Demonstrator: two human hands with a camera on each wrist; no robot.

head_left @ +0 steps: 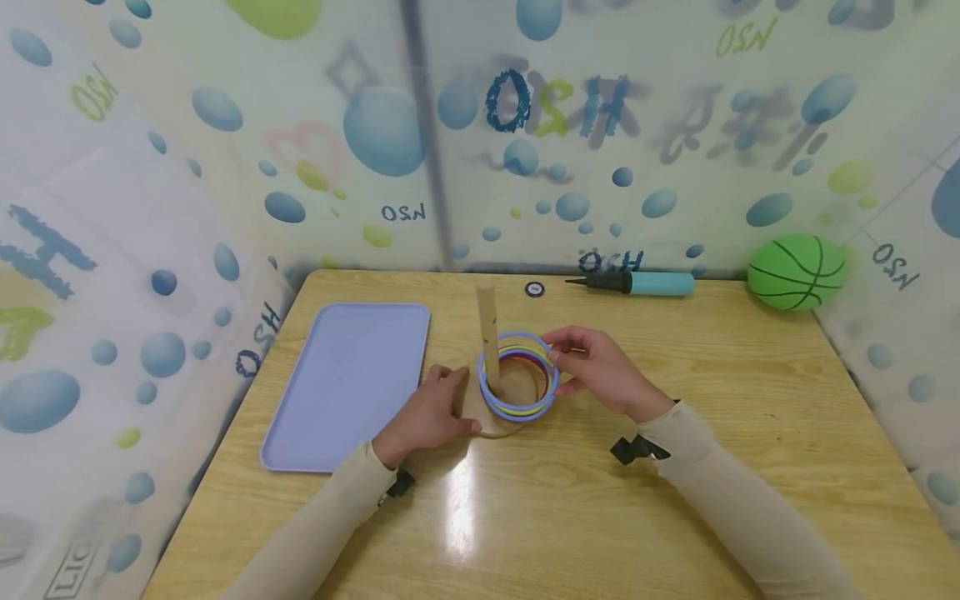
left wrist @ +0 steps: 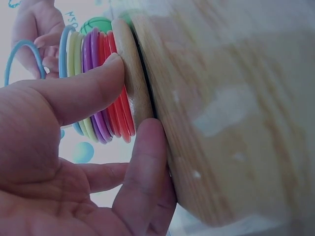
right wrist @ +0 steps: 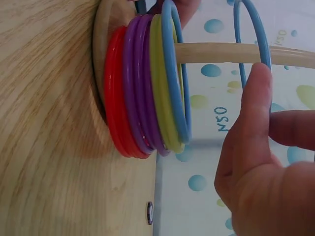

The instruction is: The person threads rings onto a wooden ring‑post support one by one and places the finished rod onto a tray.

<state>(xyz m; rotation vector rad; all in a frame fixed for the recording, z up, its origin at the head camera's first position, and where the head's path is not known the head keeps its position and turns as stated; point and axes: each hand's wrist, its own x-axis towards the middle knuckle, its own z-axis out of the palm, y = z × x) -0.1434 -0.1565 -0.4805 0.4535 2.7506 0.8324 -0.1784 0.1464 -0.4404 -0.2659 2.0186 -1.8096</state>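
Observation:
A round wooden base [head_left: 474,407] with an upright wooden peg [head_left: 487,329] stands on the table. Around the peg lies a stack of rings: red rings [right wrist: 115,98] lowest, then purple rings [right wrist: 140,83], yellow-green rings [right wrist: 160,98] and a blue ring [right wrist: 171,73] on top. With thumb and fingertips my right hand [head_left: 603,371] pinches another blue ring [right wrist: 262,34], which encircles the peg above the stack, apart from it. My left hand [head_left: 431,415] holds the base's left rim, thumb and fingers spread along its edge.
A lavender tray [head_left: 348,379] lies at the left of the table. Along the back edge are a small dark disc [head_left: 535,289], a blue and black hand pump [head_left: 645,283] and a green ball [head_left: 797,272]. A patterned curtain [head_left: 480,183] hangs behind the table.

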